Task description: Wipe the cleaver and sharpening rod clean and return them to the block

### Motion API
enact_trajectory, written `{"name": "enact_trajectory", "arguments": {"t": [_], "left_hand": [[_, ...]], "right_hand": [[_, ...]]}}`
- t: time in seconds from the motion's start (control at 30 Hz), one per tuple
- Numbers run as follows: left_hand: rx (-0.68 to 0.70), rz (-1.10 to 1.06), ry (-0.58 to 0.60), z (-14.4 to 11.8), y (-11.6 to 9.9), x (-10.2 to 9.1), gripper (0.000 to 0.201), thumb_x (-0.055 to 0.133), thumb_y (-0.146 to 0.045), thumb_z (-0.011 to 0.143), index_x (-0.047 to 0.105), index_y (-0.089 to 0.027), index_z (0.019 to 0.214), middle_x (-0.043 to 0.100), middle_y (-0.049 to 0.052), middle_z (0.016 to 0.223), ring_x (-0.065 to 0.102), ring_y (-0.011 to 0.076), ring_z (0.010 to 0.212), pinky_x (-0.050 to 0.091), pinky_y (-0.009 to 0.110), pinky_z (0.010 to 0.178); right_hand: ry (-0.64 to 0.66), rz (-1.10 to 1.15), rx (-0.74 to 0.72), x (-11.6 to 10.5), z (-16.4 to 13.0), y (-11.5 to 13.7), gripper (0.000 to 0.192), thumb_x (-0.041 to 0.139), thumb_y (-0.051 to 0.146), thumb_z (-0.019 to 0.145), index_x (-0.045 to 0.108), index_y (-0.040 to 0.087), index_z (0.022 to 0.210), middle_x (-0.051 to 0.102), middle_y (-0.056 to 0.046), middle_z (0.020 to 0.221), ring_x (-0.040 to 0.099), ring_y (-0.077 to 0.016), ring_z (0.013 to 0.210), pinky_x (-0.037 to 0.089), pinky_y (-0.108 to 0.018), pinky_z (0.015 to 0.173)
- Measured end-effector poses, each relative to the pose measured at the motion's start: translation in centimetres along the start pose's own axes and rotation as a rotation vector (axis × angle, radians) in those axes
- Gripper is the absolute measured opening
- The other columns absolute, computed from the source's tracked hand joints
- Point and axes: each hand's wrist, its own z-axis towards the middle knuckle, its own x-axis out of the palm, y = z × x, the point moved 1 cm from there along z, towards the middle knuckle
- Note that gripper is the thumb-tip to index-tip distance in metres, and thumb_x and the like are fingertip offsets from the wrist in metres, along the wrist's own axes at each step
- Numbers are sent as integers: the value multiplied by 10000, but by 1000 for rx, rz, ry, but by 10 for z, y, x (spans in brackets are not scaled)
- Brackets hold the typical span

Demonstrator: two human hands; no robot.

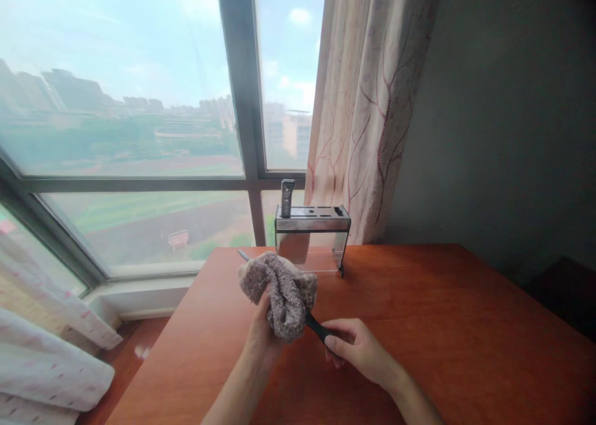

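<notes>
My left hand (264,331) is closed around a fuzzy grey-brown cloth (285,301), which is bunched over a black-handled knife (317,327). Only a narrow metal tip pokes out at the cloth's upper left; the rest of the blade is hidden. My right hand (356,347) grips the black handle at the lower right of the cloth. Both hands are above the wooden table. Just beyond them stands a knife block (313,223) with a metal top and clear sides. A broad-bladed knife with a dark, silver-dotted handle (287,198) sits upright in its left slot.
The reddish-brown table (433,313) extends to the right and towards me. Behind it are a large framed window (251,102) and a patterned curtain (363,102). Another curtain (46,363) hangs at the lower left, beside the table's left edge. A grey wall (493,133) is at the right.
</notes>
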Motion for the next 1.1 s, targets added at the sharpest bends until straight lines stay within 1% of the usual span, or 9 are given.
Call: {"name": "enact_trajectory", "arguments": {"t": [0.1, 0.3, 0.47, 0.6, 0.67, 0.77, 0.9, 1.0, 1.1], "left_hand": [[28, 15, -15, 1, 0, -1, 195, 575, -259, 858, 683, -106, 912, 735, 75, 768, 692, 197, 661, 570, 323, 736], [47, 38, -51, 4, 0, -1, 174, 608, -236, 827, 672, -104, 921, 733, 82, 774, 704, 225, 748, 568, 343, 767], [64, 69, -61, 6, 1, 0, 186, 597, -220, 826, 667, -93, 942, 732, 91, 784, 698, 204, 684, 576, 306, 685], [110, 104, -125, 6, 3, -1, 157, 586, -199, 823, 661, -97, 916, 724, 78, 727, 679, 186, 589, 565, 274, 573], [126, 111, -158, 6, 2, -2, 154, 574, -207, 828, 658, -102, 902, 718, 71, 692, 674, 185, 564, 563, 272, 555], [191, 76, -184, 8, -8, -1, 133, 553, -171, 833, 654, -112, 896, 727, 66, 724, 687, 183, 604, 575, 284, 626], [326, -19, -204, 11, -34, -3, 131, 532, -124, 832, 656, -117, 876, 734, 52, 755, 700, 179, 679, 573, 298, 734], [375, -76, -199, 13, -50, -7, 160, 514, -125, 842, 665, -113, 896, 728, 43, 719, 693, 168, 641, 572, 305, 758], [398, -119, -190, 15, -58, -11, 218, 493, -122, 851, 665, -114, 986, 730, 41, 719, 685, 158, 612, 572, 303, 762]], "right_hand": [[-12, -47, -25, 0, 0, 1, 366, 623, 459, 807, 697, 122, 930, 598, -11, 644, 507, -104, 530, 395, -226, 513], [-42, -43, 4, -1, 0, -4, 366, 639, 476, 784, 702, 137, 906, 618, -19, 652, 526, -119, 531, 418, -242, 516], [-46, -28, -2, 2, 1, -3, 400, 631, 509, 782, 691, 133, 903, 619, -22, 641, 533, -124, 525, 426, -246, 515], [-63, -25, -12, 6, 2, -2, 404, 608, 519, 798, 679, 131, 883, 610, -18, 636, 529, -118, 521, 413, -237, 512], [-64, -19, -8, 7, 3, -3, 394, 596, 513, 808, 677, 133, 876, 595, -9, 615, 522, -117, 515, 408, -234, 510], [-58, -30, -13, 5, 2, -4, 358, 595, 476, 819, 687, 139, 897, 577, 1, 603, 512, -116, 514, 398, -233, 509], [-65, -46, -23, -2, 1, -4, 313, 604, 414, 821, 696, 139, 938, 560, 10, 590, 500, -114, 514, 381, -232, 510], [-77, -52, -22, -6, 1, -5, 272, 621, 376, 807, 698, 137, 913, 552, 12, 587, 501, -117, 524, 380, -233, 519], [-83, -55, -7, -8, 0, -7, 258, 633, 359, 794, 696, 140, 915, 559, 9, 611, 509, -120, 540, 388, -233, 526]]}}
